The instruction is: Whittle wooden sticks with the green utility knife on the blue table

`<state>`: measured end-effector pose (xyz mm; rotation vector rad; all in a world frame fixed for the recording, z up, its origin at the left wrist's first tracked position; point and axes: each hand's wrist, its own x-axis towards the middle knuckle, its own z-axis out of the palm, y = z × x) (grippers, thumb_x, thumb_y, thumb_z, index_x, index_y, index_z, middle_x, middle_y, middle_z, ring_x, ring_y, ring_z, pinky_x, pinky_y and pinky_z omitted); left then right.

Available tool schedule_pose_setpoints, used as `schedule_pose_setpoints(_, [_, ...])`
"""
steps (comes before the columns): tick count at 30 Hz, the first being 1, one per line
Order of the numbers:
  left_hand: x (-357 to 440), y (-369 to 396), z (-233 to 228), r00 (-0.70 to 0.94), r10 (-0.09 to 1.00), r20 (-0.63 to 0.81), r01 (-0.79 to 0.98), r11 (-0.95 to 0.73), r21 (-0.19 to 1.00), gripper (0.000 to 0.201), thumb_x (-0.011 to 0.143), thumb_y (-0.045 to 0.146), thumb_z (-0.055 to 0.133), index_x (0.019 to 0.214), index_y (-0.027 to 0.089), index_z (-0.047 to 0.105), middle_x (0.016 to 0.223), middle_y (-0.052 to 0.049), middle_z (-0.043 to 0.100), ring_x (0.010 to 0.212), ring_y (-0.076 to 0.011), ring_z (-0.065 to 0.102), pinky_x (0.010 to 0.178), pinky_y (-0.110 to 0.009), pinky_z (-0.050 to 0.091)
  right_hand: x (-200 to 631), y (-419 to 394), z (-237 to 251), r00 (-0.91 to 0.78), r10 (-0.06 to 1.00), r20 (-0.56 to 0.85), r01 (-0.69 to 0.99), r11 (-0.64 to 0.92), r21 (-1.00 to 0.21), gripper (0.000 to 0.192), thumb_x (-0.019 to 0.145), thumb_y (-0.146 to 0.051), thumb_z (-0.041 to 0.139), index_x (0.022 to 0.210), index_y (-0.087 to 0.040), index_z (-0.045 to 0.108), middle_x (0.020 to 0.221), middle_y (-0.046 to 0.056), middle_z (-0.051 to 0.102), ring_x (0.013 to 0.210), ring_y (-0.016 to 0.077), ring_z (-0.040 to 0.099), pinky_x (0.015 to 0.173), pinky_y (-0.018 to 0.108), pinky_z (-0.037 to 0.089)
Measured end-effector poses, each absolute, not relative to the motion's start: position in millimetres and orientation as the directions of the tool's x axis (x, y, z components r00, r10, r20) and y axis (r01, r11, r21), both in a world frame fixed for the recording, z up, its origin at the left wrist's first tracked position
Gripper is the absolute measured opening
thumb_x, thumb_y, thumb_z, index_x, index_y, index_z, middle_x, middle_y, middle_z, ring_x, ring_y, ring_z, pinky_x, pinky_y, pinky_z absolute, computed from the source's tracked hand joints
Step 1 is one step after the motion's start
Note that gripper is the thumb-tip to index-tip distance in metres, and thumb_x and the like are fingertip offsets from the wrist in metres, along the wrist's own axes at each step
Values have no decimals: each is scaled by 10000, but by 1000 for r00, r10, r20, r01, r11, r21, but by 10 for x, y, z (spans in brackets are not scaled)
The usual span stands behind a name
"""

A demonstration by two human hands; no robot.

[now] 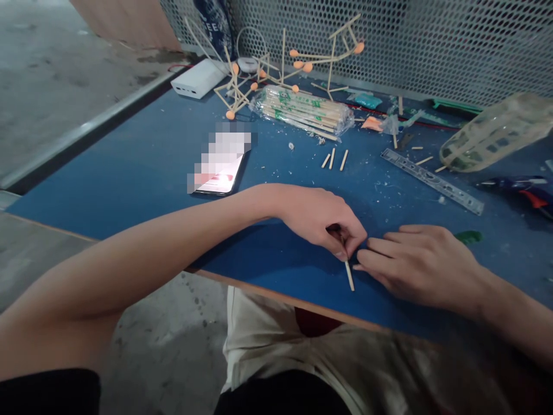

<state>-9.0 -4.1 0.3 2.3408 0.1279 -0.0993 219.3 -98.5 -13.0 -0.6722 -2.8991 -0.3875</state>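
Observation:
My left hand [324, 222] pinches a thin wooden stick [349, 275] between thumb and fingers, its lower end pointing down at the blue tabletop [276, 253] near the front edge. Just to the right, my right hand [415, 265] rests with curled fingers close to the stick. A small pale tip shows at its fingertips, too little to name. Beyond the hands lie three short cut sticks [332, 158]. A clear ruler [432, 181] lies to their right.
Behind stand frames of sticks joined with orange blobs [307, 67], beside a plastic-wrapped bundle of sticks [302, 109]. A phone [220, 173] and a white box with ports [201, 78] are left. A clear plastic bottle [496, 135] and a dark blue tool [522, 187] lie right.

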Motion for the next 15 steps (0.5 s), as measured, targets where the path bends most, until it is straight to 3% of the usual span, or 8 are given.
schedule_pose_setpoints(6, [-86,-40,-12,994,50,-99,106,-688,718,75,913,268,659,946,287,724,909,51,757,786,-124,647,670,-246,387,2208,-968,-136,-891,401,212,443,870,215,203,972,-218,511,775,-253,544,588,-59,538,516,158,448,599,335,250])
schedule_pose_setpoints(12, [-78,-36,-39,997,44,-66,78,-698,712,66,902,268,667,917,299,723,892,72,761,776,-117,659,655,-244,394,2181,-928,-45,-917,389,95,399,903,158,160,977,-191,525,833,-232,580,685,-46,636,584,138,497,612,346,242])
schedule_pose_setpoints(15, [-87,-25,-47,997,52,-50,72,-682,728,69,884,259,687,906,301,737,878,65,765,763,-120,666,637,-239,398,2196,-911,-50,-922,365,126,384,902,198,215,996,-251,540,783,-224,558,655,-41,611,573,133,481,603,349,257])
